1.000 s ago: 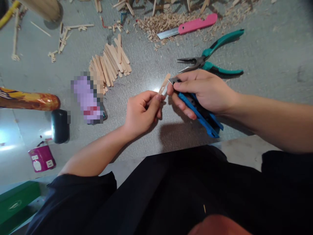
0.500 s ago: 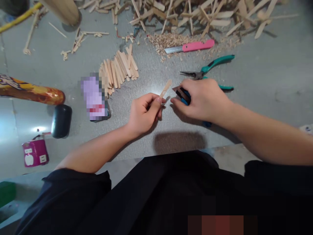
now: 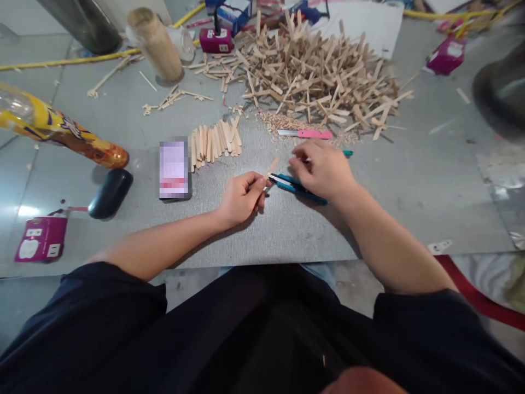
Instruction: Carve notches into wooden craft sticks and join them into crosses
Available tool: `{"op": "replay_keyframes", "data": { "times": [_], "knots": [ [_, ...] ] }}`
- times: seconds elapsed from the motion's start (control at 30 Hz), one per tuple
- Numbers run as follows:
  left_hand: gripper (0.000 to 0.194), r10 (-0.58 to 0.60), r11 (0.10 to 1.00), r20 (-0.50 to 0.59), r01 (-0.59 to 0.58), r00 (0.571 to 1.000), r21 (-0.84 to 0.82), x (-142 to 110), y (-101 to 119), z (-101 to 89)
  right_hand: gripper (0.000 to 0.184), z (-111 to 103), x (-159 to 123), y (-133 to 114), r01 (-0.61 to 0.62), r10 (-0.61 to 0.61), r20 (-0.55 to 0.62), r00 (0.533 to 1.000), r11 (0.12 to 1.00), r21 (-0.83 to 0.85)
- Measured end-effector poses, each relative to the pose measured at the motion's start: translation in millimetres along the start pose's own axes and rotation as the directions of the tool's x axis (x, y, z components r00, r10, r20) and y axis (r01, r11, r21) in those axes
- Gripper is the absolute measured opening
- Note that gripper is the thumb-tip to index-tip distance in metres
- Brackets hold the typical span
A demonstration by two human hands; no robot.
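Blue cutter [image 3: 298,189] now beside right hand [image 3: 324,168]

We look out from one camera worn on the head, facing forward and down, close above the dark shirt [image 3: 254,328] at the bottom; the left hand [image 3: 241,200] and right hand [image 3: 324,169] sit mid-view, the tabletop [image 3: 414,191] stretching away beyond.

"What's on the grey table [image 3: 418,197]?"
"A heap of sticks [image 3: 320,71] at one o'clock, a neater row [image 3: 213,142] at eleven."
"Around ten?"
"A phone [image 3: 173,164], and farther out a bottle [image 3: 61,128]."
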State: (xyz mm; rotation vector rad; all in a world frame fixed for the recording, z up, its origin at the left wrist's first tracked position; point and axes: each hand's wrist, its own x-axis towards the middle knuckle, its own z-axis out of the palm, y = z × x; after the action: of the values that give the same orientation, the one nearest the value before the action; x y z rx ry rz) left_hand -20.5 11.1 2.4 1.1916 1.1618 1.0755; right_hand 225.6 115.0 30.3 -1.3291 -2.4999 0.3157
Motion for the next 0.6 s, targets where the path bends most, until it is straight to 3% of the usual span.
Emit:
{"op": "replay_keyframes", "data": {
  "times": [0.13, 0.23, 0.47, 0.6],
  "knots": [
    [0.025, -0.076, 0.997, -0.011, 0.076, 0.997, -0.031, 1.0, 3.3, 1.6, 0.048, -26.2, -21.0, 45.7, 0.023, -0.019, 0.062, 0.998, 0.998, -0.062],
    [0.023, -0.122, 0.991, -0.015, 0.121, 0.992, -0.065, 1.6, 6.5, 3.2, 0.058, -28.5, -38.0, 69.2, 0.019, 0.003, 0.167, 0.986, 0.991, -0.129],
    [0.028, -0.128, 0.988, -0.046, 0.123, 0.991, -0.093, 6.1, 10.2, 5.6, 0.05, -2.6, -46.2, 79.1, 0.07, -0.052, 0.083, 0.995, 0.972, -0.223],
    [0.028, -0.104, 0.99, -0.091, 0.095, 0.99, -0.1, 9.6, 5.7, 3.9, 0.045, -5.5, -40.3, 82.2, 0.068, -0.063, 0.031, 0.998, 0.978, -0.198]
  ]
}}
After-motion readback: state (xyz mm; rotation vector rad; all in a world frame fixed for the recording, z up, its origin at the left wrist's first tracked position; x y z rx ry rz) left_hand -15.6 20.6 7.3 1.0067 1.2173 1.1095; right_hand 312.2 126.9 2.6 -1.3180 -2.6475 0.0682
